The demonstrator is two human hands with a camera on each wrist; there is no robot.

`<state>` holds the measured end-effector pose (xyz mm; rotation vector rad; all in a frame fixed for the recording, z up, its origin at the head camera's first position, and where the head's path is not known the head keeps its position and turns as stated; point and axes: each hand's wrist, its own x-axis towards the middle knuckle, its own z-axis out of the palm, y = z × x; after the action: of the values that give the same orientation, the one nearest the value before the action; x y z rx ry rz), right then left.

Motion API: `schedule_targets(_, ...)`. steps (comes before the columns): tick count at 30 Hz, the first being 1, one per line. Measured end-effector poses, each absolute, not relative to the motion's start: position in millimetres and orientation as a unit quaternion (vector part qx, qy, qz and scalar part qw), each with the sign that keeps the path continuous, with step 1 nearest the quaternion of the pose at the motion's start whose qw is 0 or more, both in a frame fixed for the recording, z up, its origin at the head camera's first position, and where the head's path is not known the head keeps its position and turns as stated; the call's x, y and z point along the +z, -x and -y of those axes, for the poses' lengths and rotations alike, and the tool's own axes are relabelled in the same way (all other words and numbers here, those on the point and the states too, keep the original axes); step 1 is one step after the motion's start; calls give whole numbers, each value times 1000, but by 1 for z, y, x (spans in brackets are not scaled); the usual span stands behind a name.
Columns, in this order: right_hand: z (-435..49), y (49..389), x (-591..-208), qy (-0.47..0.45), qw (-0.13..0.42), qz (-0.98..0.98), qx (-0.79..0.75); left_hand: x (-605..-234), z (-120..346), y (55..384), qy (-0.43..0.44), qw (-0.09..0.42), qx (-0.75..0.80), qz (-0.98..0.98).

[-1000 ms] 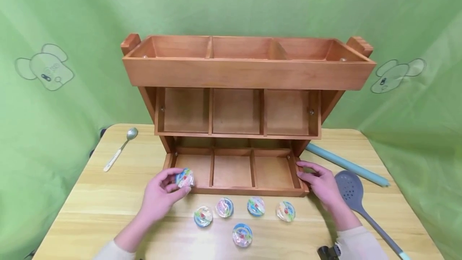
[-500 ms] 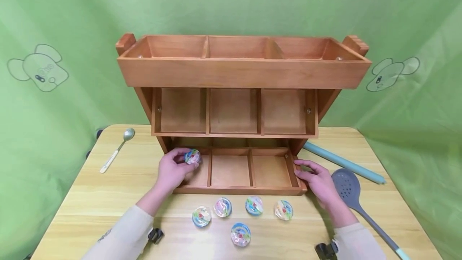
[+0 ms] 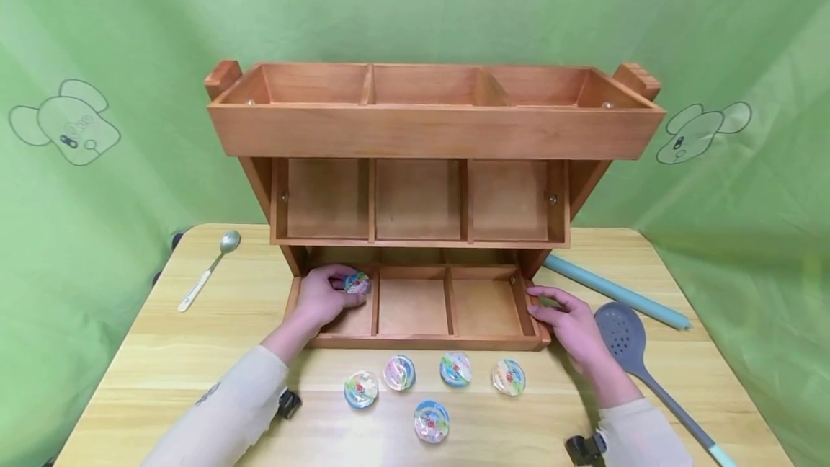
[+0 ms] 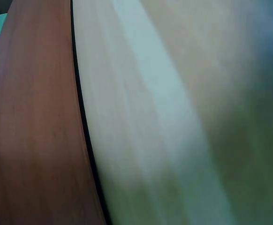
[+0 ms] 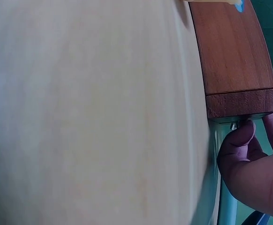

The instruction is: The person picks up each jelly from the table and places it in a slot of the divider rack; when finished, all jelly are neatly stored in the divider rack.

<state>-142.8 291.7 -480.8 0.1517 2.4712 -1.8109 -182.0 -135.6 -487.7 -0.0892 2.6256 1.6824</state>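
A three-tier wooden rack (image 3: 434, 132) with divided trays stands on the table. In the head view, my left hand (image 3: 322, 295) pinches a small round wrapped cup (image 3: 357, 283) with a blue and pink label, over the bottom tray's left compartment. Whether the cup touches the tray floor, I cannot tell. My right hand (image 3: 576, 326) holds the right end of the bottom tray; in the right wrist view its thumb and fingers (image 5: 242, 136) bend against that wooden end. Several similar round cups (image 3: 360, 389) lie on the table before the rack. The left wrist view shows only the tray's wooden front (image 4: 38, 117) and blurred table.
To the left lies a spoon (image 3: 210, 270) with a white handle. A grey slotted skimmer (image 3: 620, 337) lies right of my right forearm, and a blue-green tube (image 3: 616, 291) runs out from behind the rack. Green cloth (image 3: 415, 6) hangs around the table.
With the cup, my left hand has moved from the bottom tray's front left corner inward over its left compartment. My right hand keeps its place on the tray's end. The head view has shifted slightly.
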Motion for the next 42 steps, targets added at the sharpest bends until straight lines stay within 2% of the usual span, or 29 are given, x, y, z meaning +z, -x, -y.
schedule_targets(14,-291,142,-480,-50,40,-798,-599,-485,130,183,-1,16,524,-852)
schedule_targets(17,-291,142,-480,-49,41,-796,-601,-477,130,174,-43,-24,448,-892)
schedule_targets(20,-291,142,-480,-49,41,-794,-605,-466,128,159,-76,-91,375,-920)
schedule_targets(23,-291,142,-481,-48,39,-793,-607,-459,129,141,-95,-140,374,-912)
schedule_targets(28,-291,143,-481,-49,39,-794,-605,-457,134,104,-127,-156,454,-868)
schedule_targets(34,-290,145,-481,-45,38,-799,-598,-468,137,64,-163,-115,492,-848)
schedule_targets(42,-291,144,-481,-50,37,-801,-595,-477,138,50,-188,58,503,-842)
